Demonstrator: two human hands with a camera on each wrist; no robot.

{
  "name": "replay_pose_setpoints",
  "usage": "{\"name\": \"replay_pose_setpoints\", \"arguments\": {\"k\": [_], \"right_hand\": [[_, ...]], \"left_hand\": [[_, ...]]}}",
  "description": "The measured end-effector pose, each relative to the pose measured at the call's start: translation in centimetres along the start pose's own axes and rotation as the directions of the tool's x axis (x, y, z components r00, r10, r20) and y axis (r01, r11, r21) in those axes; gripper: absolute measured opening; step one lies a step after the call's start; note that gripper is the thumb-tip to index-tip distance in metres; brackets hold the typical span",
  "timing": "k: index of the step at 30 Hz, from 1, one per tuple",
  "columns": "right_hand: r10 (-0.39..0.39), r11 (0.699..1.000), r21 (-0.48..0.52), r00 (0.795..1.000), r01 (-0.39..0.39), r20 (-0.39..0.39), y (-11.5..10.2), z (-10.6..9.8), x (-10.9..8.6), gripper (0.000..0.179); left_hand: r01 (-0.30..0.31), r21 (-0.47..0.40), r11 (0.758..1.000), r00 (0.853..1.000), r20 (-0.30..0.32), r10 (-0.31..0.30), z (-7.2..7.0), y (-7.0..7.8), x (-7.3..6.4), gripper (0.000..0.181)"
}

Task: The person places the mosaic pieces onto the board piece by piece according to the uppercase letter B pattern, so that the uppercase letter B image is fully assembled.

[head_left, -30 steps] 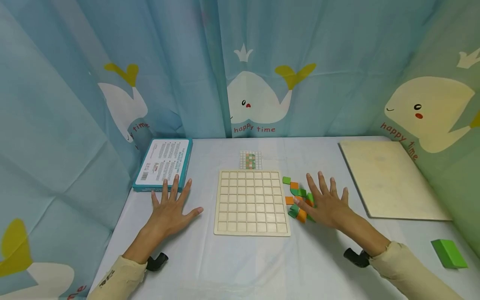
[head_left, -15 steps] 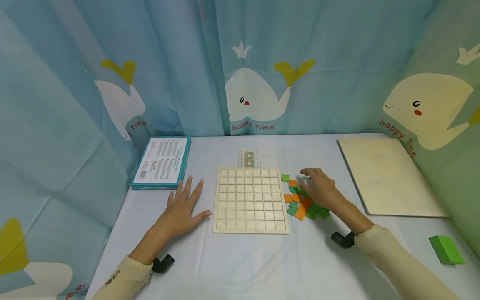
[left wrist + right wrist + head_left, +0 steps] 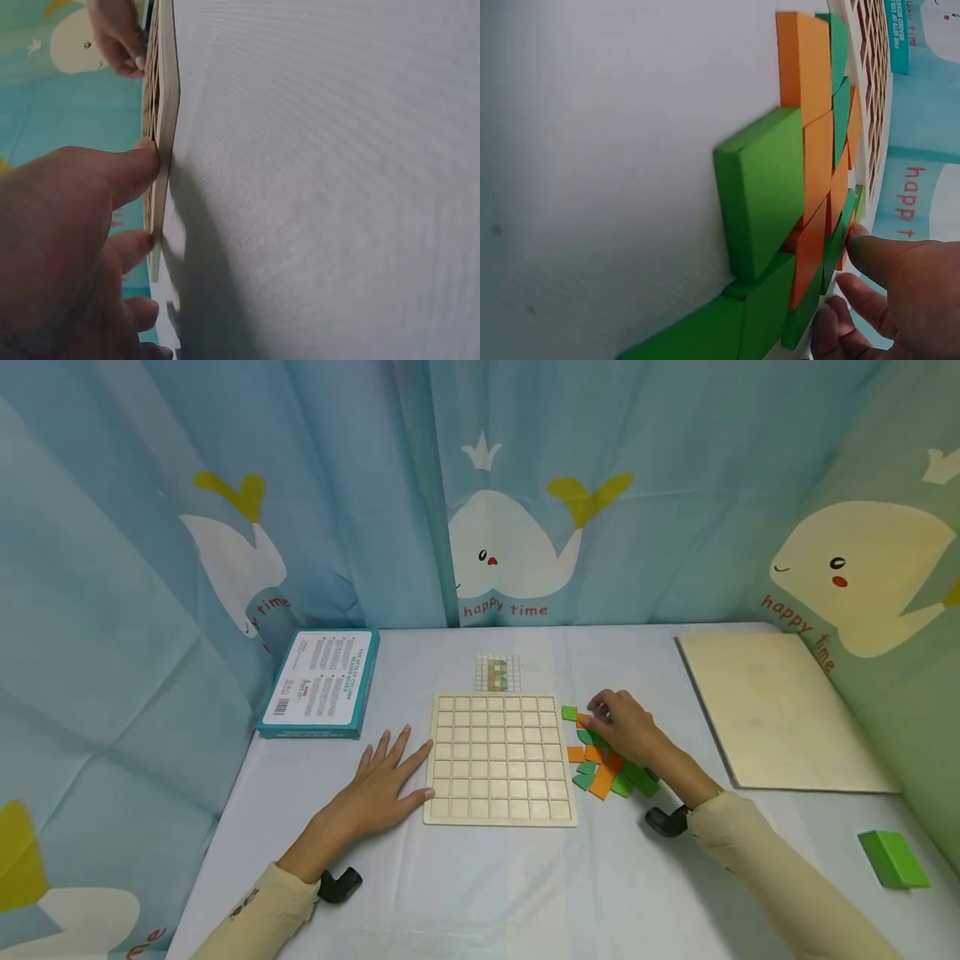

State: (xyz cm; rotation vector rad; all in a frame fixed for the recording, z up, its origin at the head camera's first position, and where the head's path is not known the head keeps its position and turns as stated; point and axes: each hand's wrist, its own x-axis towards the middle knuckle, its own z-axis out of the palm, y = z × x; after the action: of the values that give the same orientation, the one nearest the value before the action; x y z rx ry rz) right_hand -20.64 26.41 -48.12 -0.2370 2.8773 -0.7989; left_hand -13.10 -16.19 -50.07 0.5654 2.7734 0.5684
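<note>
A pale wooden grid board [image 3: 501, 760] lies flat in the middle of the table. My left hand [image 3: 382, 789] rests at its left side, fingers spread, with thumb and forefinger touching the rim; the left wrist view shows both fingertips on the board's edge [image 3: 166, 112]. To the right of the board is a cluster of green and orange tiles, among them a green square tile [image 3: 639, 778] and an orange tile [image 3: 602, 783]. Over the cluster's far end, my right hand [image 3: 626, 727] bends its fingers, thumb tip right at an orange tile [image 3: 582, 720], thumb and forefinger apart.
A small printed pattern card [image 3: 498, 673] lies behind the board. At the back left is a teal-edged box [image 3: 318, 683]; a large pale panel [image 3: 787, 710] lies at the right. A green block [image 3: 894, 860] sits near the right edge. Whale-print curtains [image 3: 517, 543] enclose the table.
My left hand has moved right, from near the box to the board's rim. My right hand has drawn its spread fingers in and shifted left to the far tiles.
</note>
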Motion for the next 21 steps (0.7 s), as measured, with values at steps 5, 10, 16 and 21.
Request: {"name": "replay_pose_setpoints", "arguments": {"k": [5, 10, 16, 21], "right_hand": [[-0.014, 0.999, 0.041, 1.0, 0.013, 0.016, 0.22, -0.3, 0.46, 0.033], [-0.052, 0.995, 0.087, 0.997, 0.046, 0.058, 0.35, -0.38, 0.81, 0.034], [-0.069, 0.996, 0.055, 0.994, 0.065, 0.085, 0.27, -0.27, 0.84, 0.029], [-0.094, 0.995, 0.038, 0.993, 0.092, 0.076, 0.38, -0.43, 0.65, 0.031]], "left_hand": [[0.002, 0.011, 1.0, 1.0, 0.014, -0.002, -0.2, 0.08, 0.15, 0.076], [0.003, 0.026, 1.0, 1.0, 0.021, -0.003, -0.34, 0.21, 0.15, 0.074], [0.012, 0.04, 0.999, 1.0, 0.019, -0.012, -0.49, 0.62, 0.09, 0.074], [0.018, 0.04, 0.999, 1.0, 0.017, -0.019, -0.58, 0.92, 0.04, 0.074]]}}
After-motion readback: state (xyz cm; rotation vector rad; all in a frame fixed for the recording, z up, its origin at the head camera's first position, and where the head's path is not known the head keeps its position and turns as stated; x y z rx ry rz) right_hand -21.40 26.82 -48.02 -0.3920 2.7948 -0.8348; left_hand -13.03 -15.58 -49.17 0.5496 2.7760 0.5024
